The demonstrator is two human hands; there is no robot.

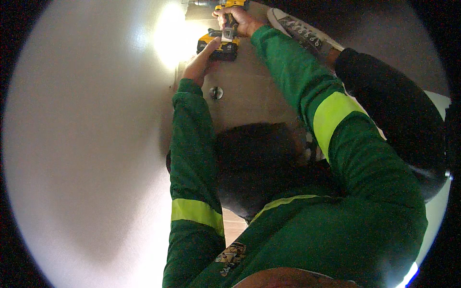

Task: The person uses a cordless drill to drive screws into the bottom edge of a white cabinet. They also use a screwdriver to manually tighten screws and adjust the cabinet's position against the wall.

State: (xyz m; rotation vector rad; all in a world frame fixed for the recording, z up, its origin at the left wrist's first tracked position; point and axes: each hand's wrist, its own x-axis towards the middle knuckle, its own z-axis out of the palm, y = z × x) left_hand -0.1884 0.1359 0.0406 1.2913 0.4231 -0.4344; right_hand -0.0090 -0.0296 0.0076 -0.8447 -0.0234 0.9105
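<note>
At the top of the head view, a yellow and black cordless drill (224, 51) points left toward the white wall. My right hand (246, 21) is wrapped round its handle, with the fingers curled at the front. From below, my left hand (198, 65) grips the battery base, its thumb along the side and its other fingers mostly hidden. The drill's chuck reaches the upper edge of the picture. Whether its tip touches the wall I cannot tell.
A pale wall (96, 120) fills the left side, lit by a bright glare near the drill. On the brown floor (254, 91) lies a small round shiny metal piece (216, 92). My bent leg and a laced shoe (302, 33) are at the right.
</note>
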